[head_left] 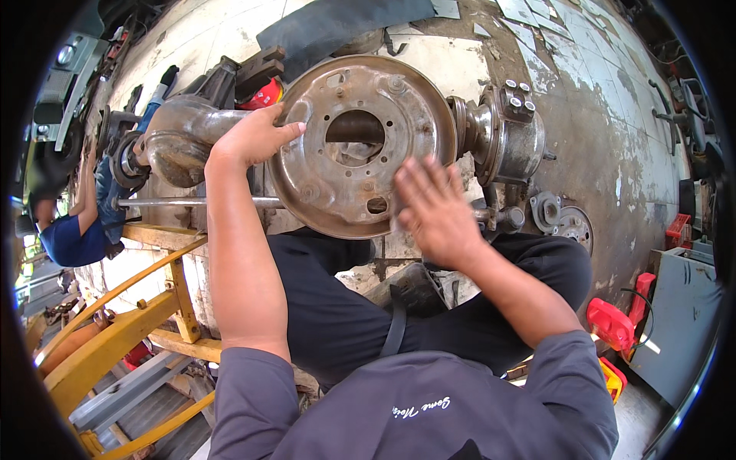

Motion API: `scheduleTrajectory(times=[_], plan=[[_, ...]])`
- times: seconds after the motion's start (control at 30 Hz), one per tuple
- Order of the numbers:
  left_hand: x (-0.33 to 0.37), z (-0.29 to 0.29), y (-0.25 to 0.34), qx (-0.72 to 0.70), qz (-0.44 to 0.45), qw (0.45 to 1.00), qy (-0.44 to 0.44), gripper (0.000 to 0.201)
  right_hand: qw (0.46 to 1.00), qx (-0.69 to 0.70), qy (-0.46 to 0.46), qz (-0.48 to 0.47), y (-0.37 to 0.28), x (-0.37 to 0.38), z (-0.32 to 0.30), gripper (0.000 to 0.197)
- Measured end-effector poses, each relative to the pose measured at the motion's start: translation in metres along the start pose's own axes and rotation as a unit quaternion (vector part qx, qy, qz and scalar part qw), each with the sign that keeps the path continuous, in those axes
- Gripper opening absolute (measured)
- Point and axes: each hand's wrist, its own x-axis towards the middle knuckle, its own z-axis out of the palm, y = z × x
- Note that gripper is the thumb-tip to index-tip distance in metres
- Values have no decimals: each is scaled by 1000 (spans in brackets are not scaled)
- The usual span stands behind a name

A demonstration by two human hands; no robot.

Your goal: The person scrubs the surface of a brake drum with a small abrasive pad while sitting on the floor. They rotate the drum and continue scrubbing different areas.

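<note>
A round, brown, worn brake backing plate point(307, 165) stands upright in front of me, with a large centre hole ringed by small bolt holes. At its upper left edge, my left hand point(249, 138) grips the rim, thumb across the face and the other fingers partly hidden behind. My right hand point(437, 207) lies against the lower right of the face, fingers stretched out and smeared by motion. Whether a thin pad or cloth lies under that palm, I cannot make out. Behind the plate runs a metal axle housing point(180, 142), with a cylindrical hub unit point(510, 138) at its right.
A yellow metal frame point(123, 337) fills the lower left. Beyond it a person in blue point(69, 238) is at work. Loose round metal parts point(563, 218) lie on the floor at right, near red lamp-like pieces point(612, 323) and a grey cabinet point(675, 330). A black mat point(337, 31) lies behind.
</note>
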Motion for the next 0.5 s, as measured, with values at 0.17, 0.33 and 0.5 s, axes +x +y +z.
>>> scheduleTrajectory(times=[0.17,0.33,0.5], plan=[[8,-2,-4,-7,3,1000,-22,87,991,-49,51,113,25,17,-5,61],[4,-1,-4,-2,-4,1000,-23,87,999,-14,30,39,9,6,-4,63],[8,0,-8,-7,7,1000,-22,85,997,-46,14,52,-2,4,-2,60]])
